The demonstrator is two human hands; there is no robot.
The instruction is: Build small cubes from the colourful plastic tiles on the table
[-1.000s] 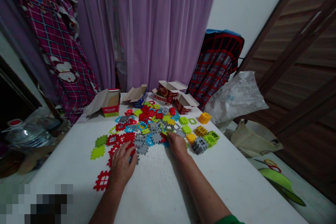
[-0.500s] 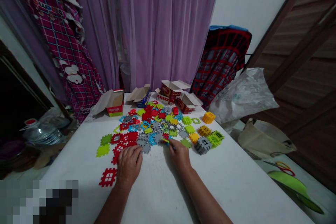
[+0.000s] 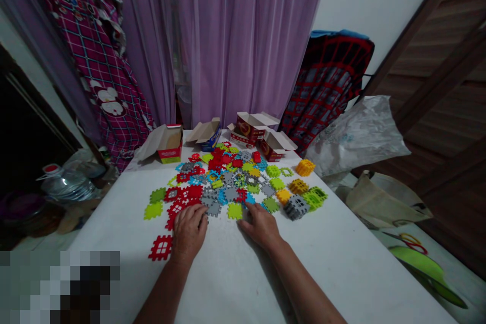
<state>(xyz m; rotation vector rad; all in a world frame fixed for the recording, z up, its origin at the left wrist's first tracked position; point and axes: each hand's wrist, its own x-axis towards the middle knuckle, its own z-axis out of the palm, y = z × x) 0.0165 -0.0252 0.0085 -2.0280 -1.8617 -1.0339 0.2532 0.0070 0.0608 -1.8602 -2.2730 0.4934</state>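
My left hand rests on the table with fingers loosely bent, palm down. It partly covers the red interlocking plastic tiles, and its fingertips come close to a grey tile. Just to its left lies a separate red window tile. My right hand has its thumb and forefinger apart, beside a yellow-green tile that lies flat at the near edge of the pile. Its forefinger reaches to a blue tile; whether they touch is unclear.
Beyond the hands spreads a heap of mixed-colour tiles. Stacks of grey, lime and yellow tiles stand on the right. Open cardboard boxes line the back of the white table. A plastic bag hangs at the right.
The yellow-green piece that was in my right hand's fingers now lies flat on the table. My right thumb and forefinger have parted. My left hand stays by the red tiles.
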